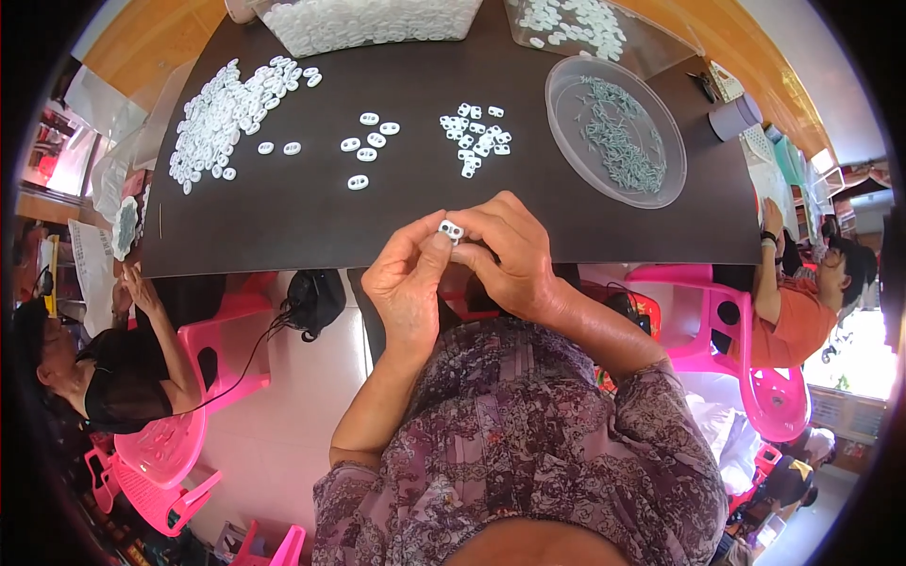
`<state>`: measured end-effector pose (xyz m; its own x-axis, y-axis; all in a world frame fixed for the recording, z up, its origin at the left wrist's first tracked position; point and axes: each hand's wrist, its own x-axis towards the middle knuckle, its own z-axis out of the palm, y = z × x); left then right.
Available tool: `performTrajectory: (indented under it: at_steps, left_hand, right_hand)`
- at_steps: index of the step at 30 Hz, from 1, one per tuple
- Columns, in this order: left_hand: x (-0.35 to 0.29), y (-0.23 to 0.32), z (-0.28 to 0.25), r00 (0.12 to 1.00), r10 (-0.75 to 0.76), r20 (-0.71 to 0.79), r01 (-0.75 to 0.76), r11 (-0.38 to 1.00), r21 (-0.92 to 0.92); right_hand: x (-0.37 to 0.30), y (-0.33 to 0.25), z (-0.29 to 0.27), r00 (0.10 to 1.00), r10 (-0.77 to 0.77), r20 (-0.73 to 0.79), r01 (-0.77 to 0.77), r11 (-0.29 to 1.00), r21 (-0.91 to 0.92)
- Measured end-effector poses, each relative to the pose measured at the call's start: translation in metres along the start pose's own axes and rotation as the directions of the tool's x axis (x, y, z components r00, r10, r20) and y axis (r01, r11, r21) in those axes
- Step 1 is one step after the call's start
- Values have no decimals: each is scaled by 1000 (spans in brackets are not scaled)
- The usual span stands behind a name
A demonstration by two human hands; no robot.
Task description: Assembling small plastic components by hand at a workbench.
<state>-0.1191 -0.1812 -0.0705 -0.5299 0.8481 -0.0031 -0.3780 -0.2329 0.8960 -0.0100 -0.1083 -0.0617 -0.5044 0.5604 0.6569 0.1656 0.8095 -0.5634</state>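
Between my two hands, over the table's front edge, is a small white plastic piece (451, 229) with two dark round holes. My left hand (406, 278) pinches it with thumb and fingertips from the left. From the other side, the thumb and forefinger of my right hand (510, 253) close on the same piece. Just beyond lie several loose oval white pieces (376, 141) with two holes each. To their right is a cluster of small squarish white pieces (485, 141). A large heap of oval white pieces (212, 123) spreads over the left of the table.
A round clear dish (559, 141) of small grey-green pins stands at right. Clear bins of white pieces (368, 24) line the far edge of the dark table (311, 222). A grey cup (734, 120) is at far right. People sit on pink chairs at both sides.
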Motion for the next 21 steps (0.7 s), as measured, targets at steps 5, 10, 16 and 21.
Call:
performTrajectory:
  at_steps: [5, 10, 16, 21]
  left_hand:
    - [3, -3, -9, 993, 97, 60, -104, 988, 114]
    - [2, 4, -13, 989, 73, 130, -90, 987, 132]
    - [5, 10, -12, 988, 32, 154, -32, 999, -1]
    - [5, 3, -15, 988, 69, 136, -77, 995, 56]
  right_hand:
    - [-1, -2, -2, 999, 35, 22, -36, 999, 32]
    - [-1, -6, -2, 995, 98, 3, -98, 992, 79]
    - [-2, -5, 0, 999, 49, 6, -50, 994, 101]
    - [-3, -11, 1, 992, 129, 1, -127, 978, 168]
